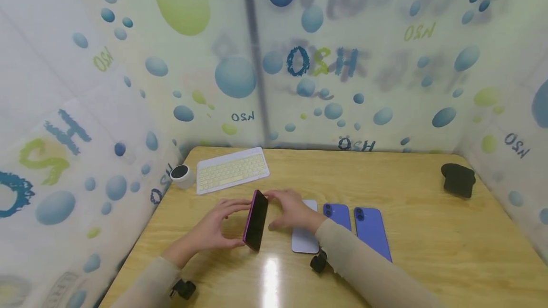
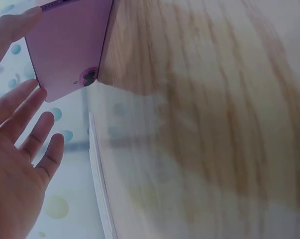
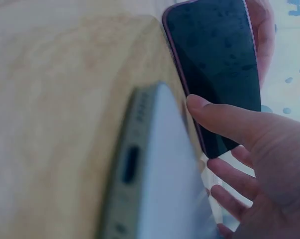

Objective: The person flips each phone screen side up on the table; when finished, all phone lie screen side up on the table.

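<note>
Head view: left hand [image 1: 210, 226] pinches pink phone [image 1: 257, 222] by edges; right hand [image 1: 293, 210] spread at corner.

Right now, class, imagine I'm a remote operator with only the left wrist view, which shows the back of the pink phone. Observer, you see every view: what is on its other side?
Observer: The right wrist view shows the front of the pink phone: its screen is dark.
Operator: And what lies on the table on the right hand's side?
Observer: The head view shows three more phones in a row: a pale phone, then a middle blue phone and an outer blue phone.
</note>
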`<state>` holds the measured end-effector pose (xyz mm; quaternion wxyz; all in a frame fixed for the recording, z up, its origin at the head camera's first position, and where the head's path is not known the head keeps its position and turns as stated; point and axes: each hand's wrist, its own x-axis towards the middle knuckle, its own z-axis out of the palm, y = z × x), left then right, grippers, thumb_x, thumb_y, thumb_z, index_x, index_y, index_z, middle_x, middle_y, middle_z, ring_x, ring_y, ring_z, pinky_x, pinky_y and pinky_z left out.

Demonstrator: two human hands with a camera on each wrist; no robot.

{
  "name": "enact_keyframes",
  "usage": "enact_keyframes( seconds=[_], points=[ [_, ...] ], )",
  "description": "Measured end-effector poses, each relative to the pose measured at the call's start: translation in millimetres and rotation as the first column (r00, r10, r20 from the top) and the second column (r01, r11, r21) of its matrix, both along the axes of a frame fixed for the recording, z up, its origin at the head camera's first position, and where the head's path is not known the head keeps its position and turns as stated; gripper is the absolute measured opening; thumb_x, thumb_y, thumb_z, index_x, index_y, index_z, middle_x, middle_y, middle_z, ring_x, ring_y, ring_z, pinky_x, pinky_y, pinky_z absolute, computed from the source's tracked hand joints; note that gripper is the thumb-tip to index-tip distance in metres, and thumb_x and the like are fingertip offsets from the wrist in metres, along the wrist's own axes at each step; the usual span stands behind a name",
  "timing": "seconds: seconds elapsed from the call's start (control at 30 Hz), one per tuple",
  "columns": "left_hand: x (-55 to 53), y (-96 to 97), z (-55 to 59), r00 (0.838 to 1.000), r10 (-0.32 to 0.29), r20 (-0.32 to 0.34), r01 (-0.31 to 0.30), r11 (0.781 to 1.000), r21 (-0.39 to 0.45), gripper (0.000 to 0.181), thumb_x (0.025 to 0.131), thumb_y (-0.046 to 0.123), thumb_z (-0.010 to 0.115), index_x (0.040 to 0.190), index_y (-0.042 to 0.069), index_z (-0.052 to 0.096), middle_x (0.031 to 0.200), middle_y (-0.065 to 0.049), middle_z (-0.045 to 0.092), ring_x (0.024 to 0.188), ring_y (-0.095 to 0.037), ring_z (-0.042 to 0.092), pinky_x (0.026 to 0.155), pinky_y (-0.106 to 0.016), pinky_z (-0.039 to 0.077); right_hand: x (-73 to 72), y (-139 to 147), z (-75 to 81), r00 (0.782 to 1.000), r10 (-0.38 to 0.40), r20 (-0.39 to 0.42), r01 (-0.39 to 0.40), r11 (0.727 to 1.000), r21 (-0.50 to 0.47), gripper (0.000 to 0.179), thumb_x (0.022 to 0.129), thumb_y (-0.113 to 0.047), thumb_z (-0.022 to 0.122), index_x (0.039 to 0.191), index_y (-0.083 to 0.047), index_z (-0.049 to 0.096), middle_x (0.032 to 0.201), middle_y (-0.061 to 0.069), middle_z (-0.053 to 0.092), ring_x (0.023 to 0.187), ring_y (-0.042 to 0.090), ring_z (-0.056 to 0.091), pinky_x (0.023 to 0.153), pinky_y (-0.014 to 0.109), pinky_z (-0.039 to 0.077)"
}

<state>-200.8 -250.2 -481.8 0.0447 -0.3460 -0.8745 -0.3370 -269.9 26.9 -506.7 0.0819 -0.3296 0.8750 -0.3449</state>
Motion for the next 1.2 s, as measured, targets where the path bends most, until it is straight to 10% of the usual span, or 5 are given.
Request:
enact_keyframes(
  seconds=[0.6, 1.2],
  points=[
    [-0.7, -10.5, -7.7, 0.998, 0.029, -0.048, -0.033, 0.996, -0.079, 0.09, 0.059, 0.028, 0.099, 0.139, 0.009, 0.062, 0.141, -0.007, 0.065, 0.124, -0.025, 0.056, 0.11, -0.06, 0.036, 5.3, -3.2, -0.1, 0.998, -0.024, -0.051, 0.03, 0.993, 0.118, 0.096, 0.068, -0.048, 0.095, 0.151, -0.022, 0.053, 0.145, 0.005, 0.058, 0.139, 0.031, 0.047, 0.116, 0.064, 0.025],
    [1.4, -8.3, -18.4, 0.989, 0.146, 0.03, -0.132, 0.951, -0.28, 0.084, 0.06, 0.031, 0.094, 0.137, 0.016, 0.066, 0.145, -0.001, 0.062, 0.118, -0.016, 0.044, 0.093, -0.042, 0.036, 7.9, -4.3, 1.2, 0.999, -0.007, -0.041, 0.014, 0.986, 0.168, 0.093, 0.072, -0.05, 0.092, 0.151, -0.018, 0.054, 0.15, 0.003, 0.051, 0.142, 0.024, 0.044, 0.12, 0.064, 0.016]
  ],
)
